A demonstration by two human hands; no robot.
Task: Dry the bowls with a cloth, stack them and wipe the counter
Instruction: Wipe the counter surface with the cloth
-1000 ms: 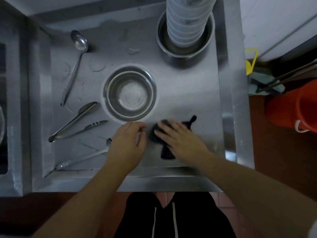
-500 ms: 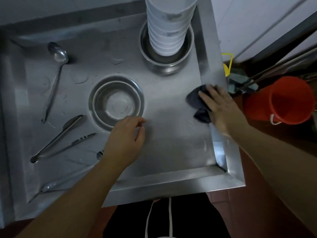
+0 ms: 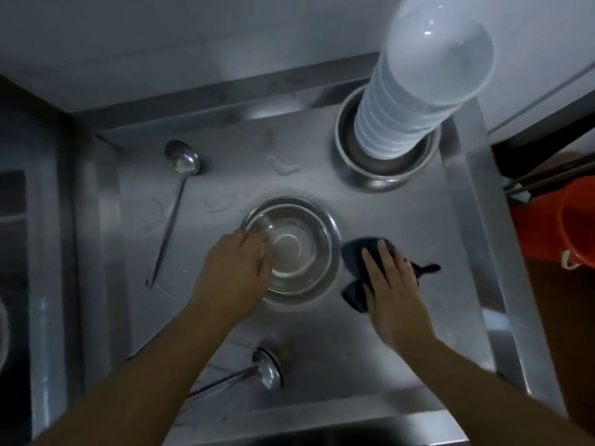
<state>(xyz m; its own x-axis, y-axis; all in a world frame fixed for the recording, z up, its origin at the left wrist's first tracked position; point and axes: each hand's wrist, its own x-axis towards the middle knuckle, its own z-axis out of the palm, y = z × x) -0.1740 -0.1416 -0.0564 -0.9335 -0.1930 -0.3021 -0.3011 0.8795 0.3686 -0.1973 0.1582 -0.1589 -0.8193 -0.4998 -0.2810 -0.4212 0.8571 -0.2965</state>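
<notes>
Steel worktop point(image 3: 370, 342) lies bare toward its raised near rim. Right hand point(image 3: 391, 284) presses flat on the dark cloth point(image 3: 352, 252); left hand point(image 3: 235, 272) grips the steel bowl point(image 3: 299, 249) by its rim.

I can read no text, label, brand, number or sign anywhere in view.
</notes>
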